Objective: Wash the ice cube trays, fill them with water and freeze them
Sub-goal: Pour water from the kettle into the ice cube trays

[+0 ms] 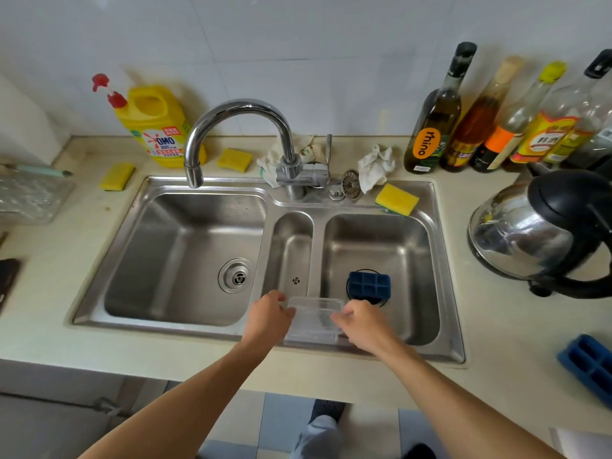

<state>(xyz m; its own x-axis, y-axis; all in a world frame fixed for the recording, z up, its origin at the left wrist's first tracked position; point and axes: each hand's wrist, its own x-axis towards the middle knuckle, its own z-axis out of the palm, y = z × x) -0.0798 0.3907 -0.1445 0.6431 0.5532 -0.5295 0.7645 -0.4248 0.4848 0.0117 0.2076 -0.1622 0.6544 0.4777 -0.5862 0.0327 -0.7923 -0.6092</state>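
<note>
Both hands, the left hand (268, 318) and the right hand (362, 323), grip opposite ends of a clear plastic tray (314, 318), fingers curled over its edges, above the front rim of the sink (198, 329). Just beyond the right hand, a blue ice cube tray (369, 286) lies over the drain of the right basin, and a second blue tray (587, 366) sits on the counter (496, 326) well to the right. Farther back, the faucet (238, 109) arches toward the left basin, with a yellow detergent bottle (155, 124) against the wall.

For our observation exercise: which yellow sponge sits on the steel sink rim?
The sponge at the sink's back right corner, beside the white cloth. The two other sponges lie on the beige counter, left of the tap.
</note>
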